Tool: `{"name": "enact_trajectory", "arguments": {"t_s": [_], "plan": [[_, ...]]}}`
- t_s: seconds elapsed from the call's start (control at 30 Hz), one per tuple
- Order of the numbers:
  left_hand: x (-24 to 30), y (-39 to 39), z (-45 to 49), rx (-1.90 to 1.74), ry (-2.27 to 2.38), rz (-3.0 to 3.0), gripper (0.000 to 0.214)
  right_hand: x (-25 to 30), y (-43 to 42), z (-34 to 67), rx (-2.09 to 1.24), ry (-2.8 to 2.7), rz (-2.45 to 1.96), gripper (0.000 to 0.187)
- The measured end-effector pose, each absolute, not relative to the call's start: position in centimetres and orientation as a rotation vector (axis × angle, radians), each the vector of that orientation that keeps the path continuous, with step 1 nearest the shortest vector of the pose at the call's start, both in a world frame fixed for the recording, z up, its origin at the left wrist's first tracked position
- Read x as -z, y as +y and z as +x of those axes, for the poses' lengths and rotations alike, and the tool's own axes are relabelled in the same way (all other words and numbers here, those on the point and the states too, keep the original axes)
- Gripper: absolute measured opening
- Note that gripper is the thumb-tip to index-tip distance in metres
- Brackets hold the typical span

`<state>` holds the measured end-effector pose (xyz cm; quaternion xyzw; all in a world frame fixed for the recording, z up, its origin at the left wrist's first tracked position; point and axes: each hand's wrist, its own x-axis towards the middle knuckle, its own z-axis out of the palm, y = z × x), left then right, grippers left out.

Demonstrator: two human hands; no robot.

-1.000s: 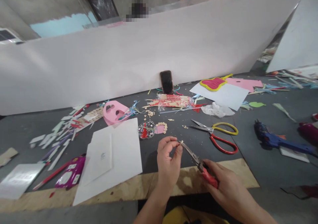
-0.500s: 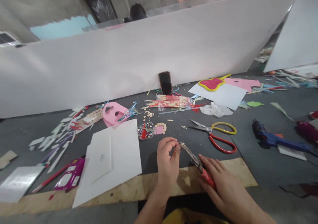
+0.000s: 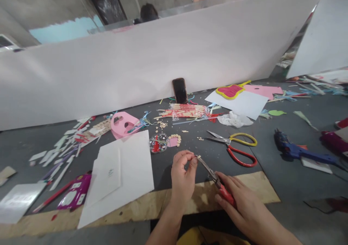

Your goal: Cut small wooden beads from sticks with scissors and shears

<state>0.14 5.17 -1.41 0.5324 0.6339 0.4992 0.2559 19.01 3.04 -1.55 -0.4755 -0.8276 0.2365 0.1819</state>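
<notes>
My right hand [image 3: 239, 198] is wrapped round the red handles of a pair of pliers [image 3: 213, 174], jaws pointing up and left. At the jaw tips shows a small pale piece [image 3: 199, 157]. My left hand [image 3: 183, 174] is closed in a pinch right beside the jaws, its fingertips at this piece; its exact kind is too small to make out. Beyond my hands lies a pink square edged with pale bits [image 3: 173, 141], touching a clear round case of sequins [image 3: 158, 143]. Scissors with one yellow and one red handle [image 3: 231, 143] lie partly open beyond the pliers.
A phone [image 3: 179, 90] leans on the white partition [image 3: 136, 67]. Before it lies a wrapped bundle of thin sticks [image 3: 187, 111]. White sheets [image 3: 136, 169], a pink cutout [image 3: 123, 124] and paper strips are at left. A blue glue gun [image 3: 301, 152] and crumpled tissue [image 3: 234, 119] are at right.
The view has shifted slightly, so the table's things appear a little further left. Both hands keep their hold, with the pliers still at the left fingertips.
</notes>
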Motion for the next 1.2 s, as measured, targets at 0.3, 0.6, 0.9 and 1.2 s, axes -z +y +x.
{"name": "enact_trajectory", "arguments": {"t_s": [0.3, 0.6, 0.9, 1.2], "plan": [[1.7, 5.2, 0.2, -1.371, 1.716, 1.511, 0.015, 1.8, 3.2, 19.0, -0.658, -2.325, -1.313, 0.043], [1.6, 5.0, 0.8, -1.413, 1.741, 1.519, 0.016, 3.0, 2.5, 19.7, -0.662, -2.233, -1.365, 0.049], [1.1, 4.9, 1.0, -1.437, 1.684, 1.499, 0.017, 2.3, 2.7, 19.8, -0.451, -2.234, -1.423, 0.031], [0.8, 8.1, -0.2, -1.566, 1.647, 1.661, 0.015, 0.9, 6.7, 19.6, -0.249, -2.367, -1.487, 0.020]]}}
